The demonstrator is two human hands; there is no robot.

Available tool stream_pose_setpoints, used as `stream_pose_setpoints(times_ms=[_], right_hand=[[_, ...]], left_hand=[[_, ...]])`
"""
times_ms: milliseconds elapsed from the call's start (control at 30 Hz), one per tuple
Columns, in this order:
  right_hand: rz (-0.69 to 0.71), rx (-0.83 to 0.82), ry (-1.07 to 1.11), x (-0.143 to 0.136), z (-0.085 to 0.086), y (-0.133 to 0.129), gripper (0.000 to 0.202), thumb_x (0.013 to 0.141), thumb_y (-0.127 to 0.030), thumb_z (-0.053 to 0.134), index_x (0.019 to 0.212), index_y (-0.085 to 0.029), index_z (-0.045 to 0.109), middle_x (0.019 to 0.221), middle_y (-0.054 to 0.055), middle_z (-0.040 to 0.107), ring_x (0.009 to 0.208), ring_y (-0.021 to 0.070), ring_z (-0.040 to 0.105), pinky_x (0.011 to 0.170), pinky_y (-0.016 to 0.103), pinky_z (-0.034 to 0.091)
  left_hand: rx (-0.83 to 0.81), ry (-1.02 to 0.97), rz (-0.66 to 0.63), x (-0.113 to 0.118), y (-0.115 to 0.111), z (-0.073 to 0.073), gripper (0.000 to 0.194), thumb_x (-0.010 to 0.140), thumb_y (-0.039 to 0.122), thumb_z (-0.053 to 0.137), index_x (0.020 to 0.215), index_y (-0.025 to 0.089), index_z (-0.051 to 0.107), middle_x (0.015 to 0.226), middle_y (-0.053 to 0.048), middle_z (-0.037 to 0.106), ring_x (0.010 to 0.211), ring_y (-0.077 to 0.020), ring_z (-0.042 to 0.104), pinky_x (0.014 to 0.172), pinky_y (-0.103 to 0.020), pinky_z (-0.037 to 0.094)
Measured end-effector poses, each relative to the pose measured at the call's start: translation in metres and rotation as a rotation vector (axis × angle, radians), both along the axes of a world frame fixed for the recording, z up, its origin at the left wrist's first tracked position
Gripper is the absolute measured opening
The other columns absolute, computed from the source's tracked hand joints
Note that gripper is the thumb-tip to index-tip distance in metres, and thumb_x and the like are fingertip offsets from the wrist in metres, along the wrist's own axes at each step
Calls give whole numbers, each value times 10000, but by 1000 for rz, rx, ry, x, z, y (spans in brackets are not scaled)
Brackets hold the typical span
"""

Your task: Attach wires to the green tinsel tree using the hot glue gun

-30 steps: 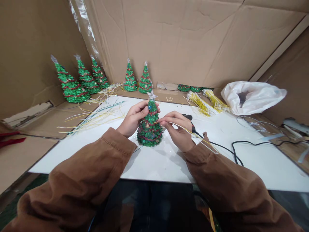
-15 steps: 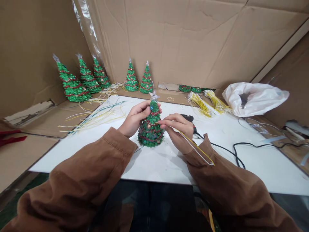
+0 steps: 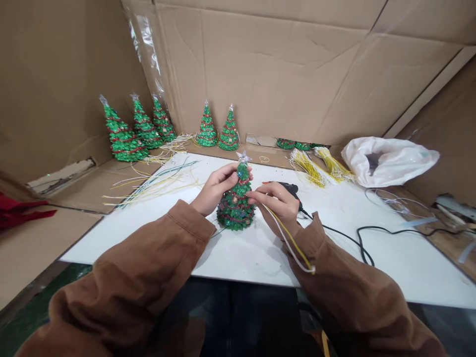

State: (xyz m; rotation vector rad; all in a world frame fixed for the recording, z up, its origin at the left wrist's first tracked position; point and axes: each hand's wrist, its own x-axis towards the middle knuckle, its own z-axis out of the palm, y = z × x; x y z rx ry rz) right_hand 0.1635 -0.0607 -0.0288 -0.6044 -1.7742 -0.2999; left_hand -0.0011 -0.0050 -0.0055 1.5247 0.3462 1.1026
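Note:
A small green Christmas tree with red garland, small baubles and a clear star on top stands upright on the white board. My left hand is closed round its upper part, thumb in front, some fingers hidden behind. Pinched in the fingertips of my right hand is a yellow and white wire, its near end against the right side of the tree. The wire's looped tail hangs down over my right sleeve. Behind my right hand lies a black glue gun with a cord.
Several finished-looking trees stand along the cardboard at the back left. Loose green, yellow and white wires lie at left. Bundled yellow wires and a white plastic bag sit at the back right. A black cable runs right.
The view has tilted and shifted slightly, so everything sits lower in the picture. My right hand's wire tail has swung downward and left. Both hands keep their hold.

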Motion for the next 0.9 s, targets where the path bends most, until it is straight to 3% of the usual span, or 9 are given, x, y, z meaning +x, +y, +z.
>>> stream_pose_setpoints(times_ms=[167, 300, 433, 600, 767, 900], right_hand=[[-88, 90, -114, 6, -2, 0, 271, 793, -84, 633, 1021, -229, 658, 794, 31, 647, 692, 128, 562, 614, 280, 480], [-63, 82, -226, 7, 0, 1, 247, 813, -103, 611, 1026, -218, 657, 806, 44, 648, 715, 137, 556, 630, 287, 476], [23, -42, -176, 3, 3, -1, 196, 865, -205, 554, 1035, -206, 652, 804, 57, 606, 728, 153, 539, 643, 312, 475], [87, -285, -75, -2, 3, -8, 343, 948, -262, 307, 1117, -174, 593, 930, 88, 551, 860, 179, 555, 690, 349, 497], [95, -374, 235, -4, -4, -2, 83, 889, -206, 497, 961, -201, 538, 842, 16, 549, 719, 114, 566, 546, 238, 476], [5, -219, 154, -6, 0, -2, 60, 820, -151, 617, 825, -210, 607, 759, -4, 599, 713, 120, 569, 623, 271, 474]], left_hand=[[2, -3, -1, 1, 0, 0, 323, 808, 394, 613, 1021, 154, 654, 1036, -96, 659, 966, -209, 602, 852, -300, 450], [1, -3, 1, 1, -2, 0, 307, 808, 382, 615, 1018, 163, 659, 1057, -93, 654, 986, -214, 594, 865, -308, 445], [1, -1, 9, 1, -3, 1, 314, 794, 395, 627, 1008, 169, 667, 1053, -91, 657, 986, -221, 593, 874, -323, 443], [-23, -8, 28, 1, -3, 3, 325, 794, 409, 626, 1000, 161, 669, 1025, -91, 663, 976, -217, 599, 889, -326, 429], [-5, 21, 4, 1, -2, 4, 337, 779, 412, 645, 1001, 161, 668, 1039, -92, 661, 998, -220, 589, 874, -314, 428], [11, 23, -3, 1, -1, 3, 342, 783, 420, 639, 1009, 165, 668, 1041, -98, 660, 1000, -222, 590, 889, -328, 423]])
